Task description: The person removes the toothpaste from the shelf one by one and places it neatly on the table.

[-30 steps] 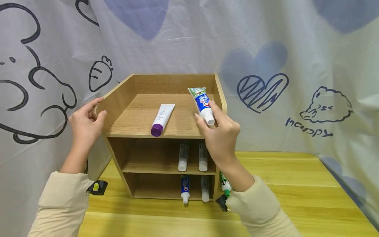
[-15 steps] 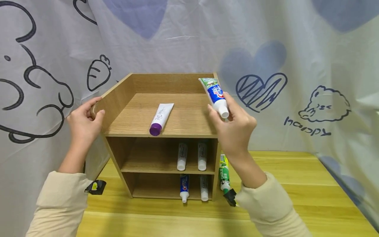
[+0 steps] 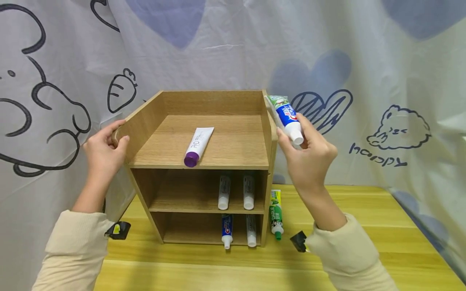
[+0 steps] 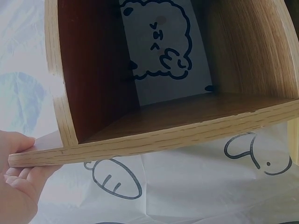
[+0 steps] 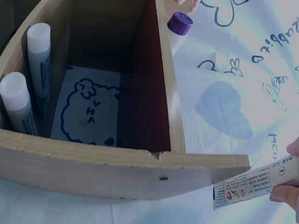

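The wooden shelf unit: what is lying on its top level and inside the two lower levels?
On top of the wooden shelf unit lies one purple-capped tube. The middle level holds two white-capped tubes, the bottom level a blue tube and a white tube. Their rear ends are hidden in shadow.

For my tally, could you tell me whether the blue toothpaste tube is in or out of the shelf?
Out: the right hand holds the blue toothpaste tube beyond the shelf side wall.

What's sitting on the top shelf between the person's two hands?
In the head view, one white tube with a purple cap lies on the wooden organizer, between the left hand and the right hand.
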The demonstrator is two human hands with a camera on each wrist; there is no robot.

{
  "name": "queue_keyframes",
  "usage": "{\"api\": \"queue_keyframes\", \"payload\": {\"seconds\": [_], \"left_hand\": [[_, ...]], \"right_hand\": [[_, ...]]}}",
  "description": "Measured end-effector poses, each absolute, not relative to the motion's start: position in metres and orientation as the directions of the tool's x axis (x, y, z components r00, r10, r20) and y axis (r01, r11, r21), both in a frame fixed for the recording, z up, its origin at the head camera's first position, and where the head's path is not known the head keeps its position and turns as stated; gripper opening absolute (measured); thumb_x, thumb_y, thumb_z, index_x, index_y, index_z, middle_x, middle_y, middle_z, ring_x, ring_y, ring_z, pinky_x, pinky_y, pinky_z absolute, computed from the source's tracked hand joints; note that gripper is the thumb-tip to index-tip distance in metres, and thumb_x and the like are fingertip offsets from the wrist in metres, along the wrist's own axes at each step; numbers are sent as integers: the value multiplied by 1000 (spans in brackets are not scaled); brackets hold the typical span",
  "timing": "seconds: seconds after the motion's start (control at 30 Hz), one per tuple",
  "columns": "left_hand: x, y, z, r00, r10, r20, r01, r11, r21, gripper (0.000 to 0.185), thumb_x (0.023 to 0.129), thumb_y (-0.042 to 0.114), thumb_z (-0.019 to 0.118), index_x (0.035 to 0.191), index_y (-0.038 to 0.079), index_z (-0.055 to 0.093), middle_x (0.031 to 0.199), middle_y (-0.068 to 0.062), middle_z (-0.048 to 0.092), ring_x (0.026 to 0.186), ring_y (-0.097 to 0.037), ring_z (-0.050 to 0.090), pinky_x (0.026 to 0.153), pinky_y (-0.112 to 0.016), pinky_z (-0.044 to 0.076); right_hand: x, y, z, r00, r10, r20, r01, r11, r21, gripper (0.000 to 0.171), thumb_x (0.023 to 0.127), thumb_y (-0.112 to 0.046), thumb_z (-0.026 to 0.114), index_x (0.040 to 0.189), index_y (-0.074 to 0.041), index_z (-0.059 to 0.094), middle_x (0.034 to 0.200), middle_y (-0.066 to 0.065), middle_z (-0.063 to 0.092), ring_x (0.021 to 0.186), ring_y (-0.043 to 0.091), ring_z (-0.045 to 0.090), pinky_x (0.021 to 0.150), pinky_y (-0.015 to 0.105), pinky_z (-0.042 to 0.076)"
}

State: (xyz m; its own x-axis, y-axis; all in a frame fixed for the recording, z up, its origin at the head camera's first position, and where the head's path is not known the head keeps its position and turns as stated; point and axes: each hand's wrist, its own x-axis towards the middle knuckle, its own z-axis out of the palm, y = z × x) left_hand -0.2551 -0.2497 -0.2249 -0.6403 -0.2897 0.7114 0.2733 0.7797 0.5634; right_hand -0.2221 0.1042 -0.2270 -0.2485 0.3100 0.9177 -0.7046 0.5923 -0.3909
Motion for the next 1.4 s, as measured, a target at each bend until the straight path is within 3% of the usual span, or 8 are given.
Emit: {"api": "queue_keyframes", "payload": {"seconds": [0.23, 0.43, 0.63, 0.8, 1.07, 1.23, 1.4], "left_hand": [[-256, -249, -225, -642, -297, 707, 267, 778, 569, 35, 81, 2, 60, 115, 9, 66, 45, 26, 30, 40, 10, 28, 40, -11, 23], [-255, -249, -226, -631, -301, 715, 271, 779, 566, 35, 81, 1, 60, 114, 8, 67, 45, 26, 30, 40, 10, 27, 42, -12, 23], [-254, -249, -226, -636, -302, 711, 267, 778, 569, 35, 81, 2, 60, 115, 8, 66, 46, 24, 30, 41, 9, 27, 42, -12, 23], [-254, -249, -226, -638, -310, 705, 264, 772, 578, 35, 81, 1, 61, 115, 8, 66, 47, 21, 30, 42, 8, 28, 43, -12, 23], [-255, -248, -227, -623, -296, 724, 293, 770, 567, 35, 80, -1, 60, 114, 6, 66, 46, 26, 29, 41, 10, 26, 44, -12, 23], [-255, -249, -227, -621, -300, 724, 287, 773, 566, 35, 80, 0, 60, 114, 7, 66, 46, 26, 30, 41, 9, 27, 49, -14, 25], [-255, -249, -226, -621, -301, 724, 281, 777, 564, 35, 80, 0, 61, 114, 7, 67, 47, 24, 30, 42, 9, 27, 44, -13, 24]], "right_hand": [[-220, 115, -231, -240, 328, 914, -695, 599, -397, 36, 71, -1, 74, 105, 9, 66, 91, 25, 68, 60, 26, 55, 57, 1, 36], [-219, 124, -237, -233, 340, 911, -672, 622, -403, 36, 71, -2, 75, 104, 7, 67, 91, 24, 69, 61, 12, 52, 56, 1, 35], [-221, 132, -248, -250, 338, 907, -646, 639, -416, 36, 71, -2, 74, 105, 7, 66, 92, 25, 68, 62, 12, 52, 55, 0, 34], [-221, 139, -256, -256, 335, 907, -630, 654, -419, 37, 71, -3, 75, 105, 7, 66, 91, 25, 68, 63, -2, 45, 55, 0, 32], [-218, 149, -264, -271, 347, 898, -605, 664, -439, 36, 72, -2, 74, 106, 6, 66, 95, 24, 68, 70, -13, 45, 56, 0, 33], [-217, 155, -270, -271, 346, 898, -591, 677, -439, 36, 72, -2, 75, 106, 7, 66, 95, 25, 68, 74, -16, 45, 58, -1, 34], [-217, 159, -280, -278, 357, 892, -574, 682, -452, 38, 71, -2, 75, 107, 7, 66, 97, 25, 67, 74, -16, 44, 59, -1, 33]]}}
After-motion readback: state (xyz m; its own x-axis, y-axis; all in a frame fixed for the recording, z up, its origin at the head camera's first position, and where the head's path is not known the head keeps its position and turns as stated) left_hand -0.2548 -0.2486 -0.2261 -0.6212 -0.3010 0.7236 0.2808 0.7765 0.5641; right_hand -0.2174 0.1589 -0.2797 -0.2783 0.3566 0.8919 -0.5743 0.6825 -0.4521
